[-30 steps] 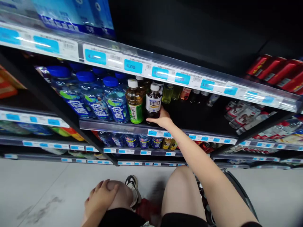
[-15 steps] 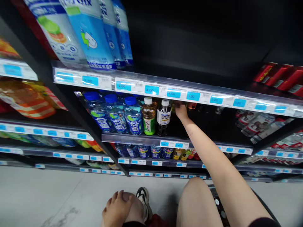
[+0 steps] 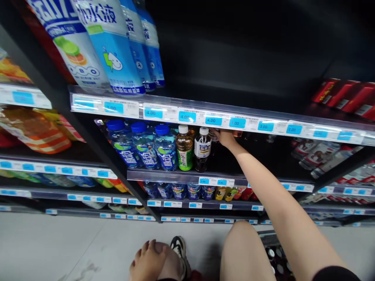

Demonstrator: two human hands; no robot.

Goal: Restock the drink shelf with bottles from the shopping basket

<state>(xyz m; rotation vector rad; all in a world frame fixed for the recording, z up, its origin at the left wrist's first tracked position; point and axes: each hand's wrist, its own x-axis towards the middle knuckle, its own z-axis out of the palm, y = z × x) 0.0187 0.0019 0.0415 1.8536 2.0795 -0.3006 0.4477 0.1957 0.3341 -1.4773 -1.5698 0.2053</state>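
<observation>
My right hand (image 3: 225, 137) reaches deep into the middle shelf, under the price rail. Its fingers are closed around a bottle (image 3: 215, 136) that shows only in part, behind and to the right of a dark oolong tea bottle (image 3: 202, 150) with a white cap. Left of that stands a green-labelled tea bottle (image 3: 184, 148), also white-capped. Three blue-capped drink bottles (image 3: 165, 148) line the shelf front further left. My left hand (image 3: 149, 260) lies on my left knee with its fingers spread, holding nothing.
Large blue-and-white bottles (image 3: 117, 54) stand on the upper shelf at left, and red packs (image 3: 342, 95) at far right. A price rail (image 3: 202, 117) runs above my right hand. Clear bottles (image 3: 320, 156) lie at right. A crate of capped bottles (image 3: 278, 259) stands beside my right leg.
My right hand has shifted slightly, and a bottle now shows at its fingers beside the dark tea bottle. My left hand stays on the knee. The view has tilted slightly up.
</observation>
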